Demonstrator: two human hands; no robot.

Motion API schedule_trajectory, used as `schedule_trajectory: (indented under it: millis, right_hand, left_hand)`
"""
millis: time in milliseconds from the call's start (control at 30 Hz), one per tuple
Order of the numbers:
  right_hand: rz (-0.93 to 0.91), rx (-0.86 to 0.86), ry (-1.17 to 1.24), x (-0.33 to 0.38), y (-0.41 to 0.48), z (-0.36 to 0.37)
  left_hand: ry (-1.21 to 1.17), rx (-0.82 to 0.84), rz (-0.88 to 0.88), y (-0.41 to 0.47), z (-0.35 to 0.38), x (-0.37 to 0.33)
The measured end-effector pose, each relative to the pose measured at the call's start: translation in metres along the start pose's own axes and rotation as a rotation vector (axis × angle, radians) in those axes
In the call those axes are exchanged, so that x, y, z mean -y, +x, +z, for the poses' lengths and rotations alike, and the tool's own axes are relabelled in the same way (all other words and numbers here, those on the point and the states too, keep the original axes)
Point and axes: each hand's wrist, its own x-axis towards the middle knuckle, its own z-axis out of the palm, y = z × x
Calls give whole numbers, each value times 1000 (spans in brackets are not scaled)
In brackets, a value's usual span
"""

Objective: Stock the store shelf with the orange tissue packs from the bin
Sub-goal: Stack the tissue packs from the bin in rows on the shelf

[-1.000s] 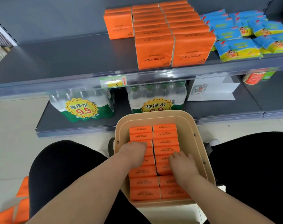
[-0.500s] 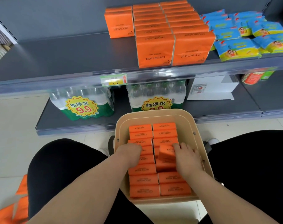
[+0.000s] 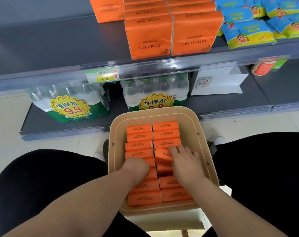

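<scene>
Nearest, two legs in black trousers (image 3: 42, 182) flank a tan bin (image 3: 154, 111) that sits on a pale support (image 3: 162, 219) of a kind that cannot be made out. Both bare forearms reach into the bin. The left hand (image 3: 136, 170) is knuckles-up on the left column of orange tissue packs (image 3: 140, 136); its fingers are tucked down out of sight, so whether they grasp anything cannot be told. The right hand (image 3: 188, 163) has its fingers (image 3: 181, 150) curled over the right end of a tilted pack (image 3: 162, 155), grasping it so that it sits raised above its neighbours in the right column. The other packs lie flat in two columns, some nearer than the fingers and some beyond them. To either side of the bin, pale floor tiles (image 3: 8, 134) show. Just beyond the fingers and the bin's far rim runs a low grey shelf (image 3: 222, 103), carrying two shrink-wrapped bundles of water bottles (image 3: 70, 103) with yellow starburst price stickers, and a white box (image 3: 218, 81) to their right. Farther off and above is the upper grey shelf (image 3: 51, 45), its clear front rail holding a green and yellow price label (image 3: 102, 76). On it stand stocked orange packs (image 3: 148, 36) in rows, straight beyond the fingers, with bare shelf to their left and blue and yellow packets (image 3: 248, 33) to their right.
</scene>
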Motion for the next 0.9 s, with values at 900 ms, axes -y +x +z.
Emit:
schedule_trajectory:
  millis: [900]
  right_hand:
    - [40,-10,-41,5,-5,-8]
  left_hand:
    - [-243,-316,-229,-39,-48,31]
